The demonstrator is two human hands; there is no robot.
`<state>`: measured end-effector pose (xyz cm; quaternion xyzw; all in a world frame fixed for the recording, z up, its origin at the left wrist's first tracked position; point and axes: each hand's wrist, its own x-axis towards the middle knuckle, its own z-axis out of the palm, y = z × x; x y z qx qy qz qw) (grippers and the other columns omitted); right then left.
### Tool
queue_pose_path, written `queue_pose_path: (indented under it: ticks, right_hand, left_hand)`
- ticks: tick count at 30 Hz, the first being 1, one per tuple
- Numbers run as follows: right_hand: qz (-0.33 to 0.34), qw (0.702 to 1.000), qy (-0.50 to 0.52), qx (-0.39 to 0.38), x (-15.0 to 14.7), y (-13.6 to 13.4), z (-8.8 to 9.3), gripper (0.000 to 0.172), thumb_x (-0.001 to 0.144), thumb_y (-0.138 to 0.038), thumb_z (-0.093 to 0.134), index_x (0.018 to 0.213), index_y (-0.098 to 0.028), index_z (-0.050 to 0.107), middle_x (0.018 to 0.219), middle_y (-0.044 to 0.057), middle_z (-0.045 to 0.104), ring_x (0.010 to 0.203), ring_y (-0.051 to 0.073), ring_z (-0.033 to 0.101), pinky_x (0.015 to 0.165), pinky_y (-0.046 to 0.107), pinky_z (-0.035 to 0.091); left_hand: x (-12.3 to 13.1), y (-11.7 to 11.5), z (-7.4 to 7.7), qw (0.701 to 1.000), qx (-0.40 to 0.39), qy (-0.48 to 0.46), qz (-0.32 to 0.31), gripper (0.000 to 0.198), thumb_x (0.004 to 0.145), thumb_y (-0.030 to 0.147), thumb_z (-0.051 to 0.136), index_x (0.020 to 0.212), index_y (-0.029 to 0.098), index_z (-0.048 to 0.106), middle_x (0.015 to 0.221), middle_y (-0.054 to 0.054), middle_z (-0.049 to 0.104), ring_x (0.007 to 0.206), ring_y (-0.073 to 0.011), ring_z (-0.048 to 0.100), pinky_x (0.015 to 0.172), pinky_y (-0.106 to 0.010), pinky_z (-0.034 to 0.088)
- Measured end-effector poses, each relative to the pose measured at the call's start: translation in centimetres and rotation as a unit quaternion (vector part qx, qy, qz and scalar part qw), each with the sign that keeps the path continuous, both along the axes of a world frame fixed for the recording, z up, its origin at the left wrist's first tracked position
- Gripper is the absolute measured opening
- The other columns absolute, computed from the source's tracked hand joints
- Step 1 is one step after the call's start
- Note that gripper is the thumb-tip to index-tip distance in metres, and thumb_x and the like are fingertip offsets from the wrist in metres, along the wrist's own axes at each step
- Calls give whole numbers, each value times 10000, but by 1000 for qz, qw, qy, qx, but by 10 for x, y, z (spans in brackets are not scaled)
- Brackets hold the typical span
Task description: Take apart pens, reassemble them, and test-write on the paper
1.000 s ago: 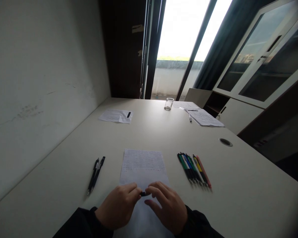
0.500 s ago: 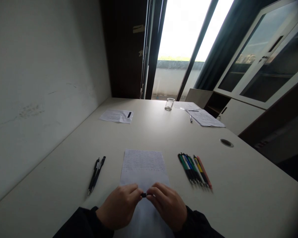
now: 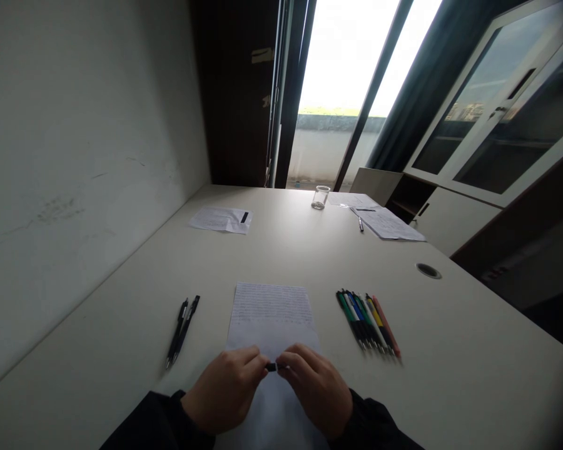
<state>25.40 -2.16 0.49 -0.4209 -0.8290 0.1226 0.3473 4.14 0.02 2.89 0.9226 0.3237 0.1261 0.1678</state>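
Observation:
Both hands meet over a sheet of handwritten paper (image 3: 272, 312), pinching what looks like a black pen (image 3: 271, 367) between them. Only a short dark piece with a lighter bit at its right end shows; fingers hide the rest. My left hand (image 3: 225, 387) grips the dark end with thumb and forefinger. On the lighter end, the fingers of my right hand (image 3: 315, 384) are closed. To the left lie two dark pens (image 3: 182, 331) side by side. A row of several coloured pens (image 3: 368, 322) lies to the right, tips toward me.
Toward the far edge of the white table (image 3: 281, 256) stand a glass jar (image 3: 320, 197), a paper slip (image 3: 220, 219) and stacked papers (image 3: 389, 223) with a pen (image 3: 360, 223) beside them. A round cable hole (image 3: 428, 270) is at right. The wall (image 3: 89, 187) borders the left side.
My right fingers have shifted very slightly, showing a little more of the pen's light end. Everything else stays in place.

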Motion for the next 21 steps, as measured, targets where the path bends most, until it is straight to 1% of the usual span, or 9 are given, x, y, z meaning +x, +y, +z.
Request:
queue_pose_path:
  ticks: [2, 4, 6, 8, 12, 17, 21]
  right_hand:
    - [3, 1000, 7, -9, -1, -1, -1, 121, 996, -219, 458, 1022, -207, 576, 910, 46, 643, 741, 159, 612, 682, 280, 492]
    - [4, 1000, 5, -19, -1, -1, 0, 117, 990, -252, 483, 1056, -208, 569, 909, 44, 648, 710, 155, 610, 665, 280, 494]
    - [3, 1000, 5, -18, -1, -1, 1, 114, 987, -271, 495, 1037, -212, 580, 857, 32, 648, 678, 152, 602, 638, 273, 487]
    - [2, 1000, 17, -7, 0, -1, 2, 107, 990, -259, 493, 994, -216, 591, 826, 27, 646, 689, 153, 606, 636, 265, 484]
    - [-8, 999, 44, 6, 2, 2, 1, 88, 988, -242, 504, 997, -214, 587, 847, 33, 653, 721, 155, 620, 649, 254, 491]
    - [-11, 999, 44, 3, 3, 4, -2, 83, 983, -233, 505, 994, -218, 585, 868, 32, 659, 727, 151, 631, 655, 248, 500]
    - [-28, 998, 60, -1, 3, 5, -1, 87, 978, -236, 510, 981, -214, 595, 851, 30, 660, 702, 143, 637, 637, 235, 505]
  left_hand:
    - [0, -1, -1, 1000, 0, 1, 0, 206, 962, 112, 375, 1074, 201, 522, 919, -50, 597, 781, -200, 583, 671, -307, 482]
    - [0, -1, 0, 1000, -1, -1, -2, 196, 960, 112, 381, 1062, 198, 524, 923, -52, 597, 784, -200, 583, 676, -309, 486]
    - [0, -1, 0, 1000, -2, -3, -3, 193, 960, 114, 381, 1058, 195, 527, 922, -53, 597, 778, -200, 583, 674, -312, 491]
    - [0, -1, 1, 1000, -4, -5, -1, 207, 961, 111, 378, 1071, 199, 529, 917, -51, 598, 775, -202, 585, 669, -315, 495]
    - [-1, 0, 1, 1000, -18, -20, 9, 236, 974, 116, 365, 1123, 206, 525, 946, -54, 608, 805, -206, 601, 692, -320, 511]
    - [-1, 1, -3, 997, -31, -69, 14, 354, 981, 97, 349, 1307, 214, 428, 1023, -64, 638, 863, -204, 622, 747, -325, 529]
    - [-1, 1, -7, 997, -16, -57, 40, 374, 982, 101, 373, 1319, 241, 450, 966, -48, 642, 775, -181, 624, 679, -283, 524]
